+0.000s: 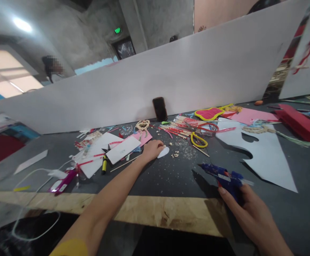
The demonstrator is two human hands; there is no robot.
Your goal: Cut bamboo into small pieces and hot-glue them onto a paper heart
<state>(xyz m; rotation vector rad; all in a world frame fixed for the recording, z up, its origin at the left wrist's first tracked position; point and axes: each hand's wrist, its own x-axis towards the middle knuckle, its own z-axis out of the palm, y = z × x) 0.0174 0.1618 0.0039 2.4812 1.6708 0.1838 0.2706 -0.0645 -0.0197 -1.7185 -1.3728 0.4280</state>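
Note:
My left hand [152, 149] is closed at the middle of the dark table, its fingers at the edge of a small white paper piece [164, 152] that lies flat. In my right hand [250, 209], at the lower right, is a blue glue gun [224, 176], its nozzle pointing left over the table. Small pale beads [175, 154] and scattered white crumbs lie right of the paper piece. Yellow-handled scissors [199, 140] rest behind them. A large white sheet [264, 153] with cut-out shapes lies beyond the glue gun.
A phone [159, 108] leans against the white partition [123, 89]. At left are paper sheets, a black-and-yellow cutter [104, 165] and a purple power strip [64, 181] with a white cable. A red box [301, 122] lies at right. A person [54, 71] is beyond the partition.

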